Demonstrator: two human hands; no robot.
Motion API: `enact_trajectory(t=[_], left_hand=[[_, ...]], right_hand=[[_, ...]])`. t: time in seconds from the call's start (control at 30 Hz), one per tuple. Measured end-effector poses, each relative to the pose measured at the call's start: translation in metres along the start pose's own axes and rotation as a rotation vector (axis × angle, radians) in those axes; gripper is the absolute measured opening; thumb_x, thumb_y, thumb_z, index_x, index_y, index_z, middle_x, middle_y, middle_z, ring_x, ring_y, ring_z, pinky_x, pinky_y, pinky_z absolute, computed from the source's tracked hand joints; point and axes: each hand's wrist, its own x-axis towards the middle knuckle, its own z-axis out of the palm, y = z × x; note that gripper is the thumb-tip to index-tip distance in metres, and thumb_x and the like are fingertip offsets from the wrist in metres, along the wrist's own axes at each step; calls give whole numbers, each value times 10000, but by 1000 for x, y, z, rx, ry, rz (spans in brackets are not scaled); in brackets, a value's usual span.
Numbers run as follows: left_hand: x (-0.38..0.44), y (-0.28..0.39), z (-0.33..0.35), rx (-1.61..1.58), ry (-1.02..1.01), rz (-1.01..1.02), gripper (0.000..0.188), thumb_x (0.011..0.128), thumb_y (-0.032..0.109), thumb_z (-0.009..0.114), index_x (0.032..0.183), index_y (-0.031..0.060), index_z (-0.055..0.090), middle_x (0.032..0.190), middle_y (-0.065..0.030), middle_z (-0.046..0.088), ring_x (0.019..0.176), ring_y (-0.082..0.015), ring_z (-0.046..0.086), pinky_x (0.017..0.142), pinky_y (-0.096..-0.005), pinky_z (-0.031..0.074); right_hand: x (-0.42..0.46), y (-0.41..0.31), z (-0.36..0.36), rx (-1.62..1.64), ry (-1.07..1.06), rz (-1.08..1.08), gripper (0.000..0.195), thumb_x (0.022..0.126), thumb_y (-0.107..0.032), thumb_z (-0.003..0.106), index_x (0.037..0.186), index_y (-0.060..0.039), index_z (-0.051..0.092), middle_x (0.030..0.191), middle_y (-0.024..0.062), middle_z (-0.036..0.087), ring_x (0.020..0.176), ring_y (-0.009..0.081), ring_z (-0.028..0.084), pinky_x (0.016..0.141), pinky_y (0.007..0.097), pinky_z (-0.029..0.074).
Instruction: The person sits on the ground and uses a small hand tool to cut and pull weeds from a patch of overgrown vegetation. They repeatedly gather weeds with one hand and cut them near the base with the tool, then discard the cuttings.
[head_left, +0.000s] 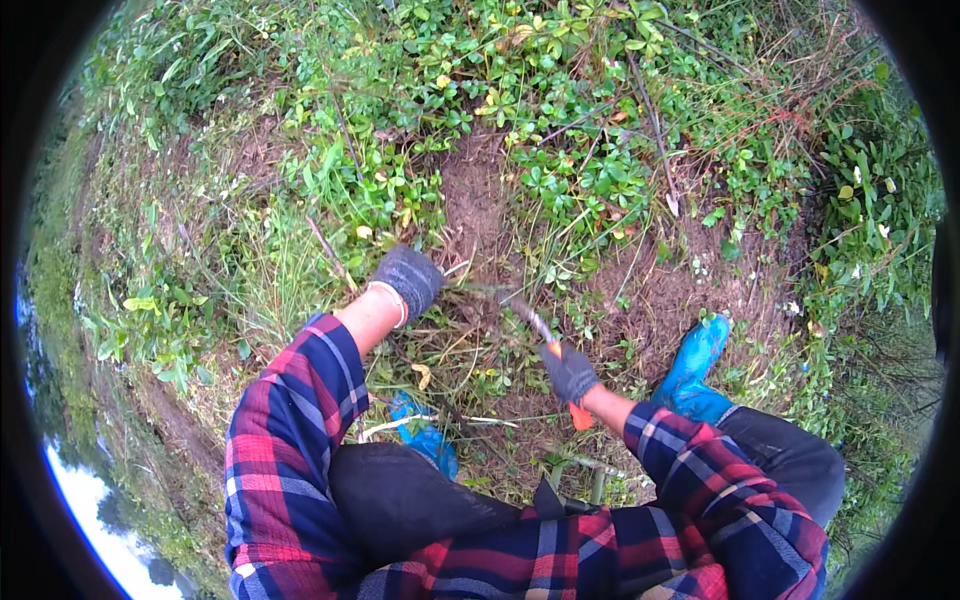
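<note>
My right hand (571, 373), in a dark grey knit glove, grips the orange handle (580, 417) of a sickle. Its curved metal blade (531, 315) reaches up and left from the fist, blurred towards the tip. My left hand (409, 277), also gloved, is closed low over the ground at the left, around some grass stems (457, 268) that stick out beside the knuckles. Between the hands lie cut grass and weed stalks (457, 337) on bare brown soil. The left fingers are mostly hidden under the back of the glove.
My blue rubber boots stand apart, the right one (694, 375) at the right and the left one (424, 435) partly under loose stalks. Leafy weeds (585, 180) grow ahead, with a woody stick (654, 120) among them. Another stick (330, 251) slants beside my left hand.
</note>
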Motion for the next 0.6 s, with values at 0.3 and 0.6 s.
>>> enact_trajectory(t=[0.3,0.6], left_hand=[[7,0,-12,39,-33,23,161,759,163,580,854,120,703,809,-108,685,789,-290,673,617,-428,517],[-57,34,-11,-43,-241,107,183,733,123,578,853,108,715,836,-128,691,812,-315,673,654,-440,525]], right_hand=[[95,-94,16,95,44,-190,545,863,-514,496,918,12,624,767,212,627,722,346,618,646,427,463],[-18,-64,-7,-78,-258,-276,502,882,-486,471,922,1,586,772,223,605,738,390,572,718,432,448]])
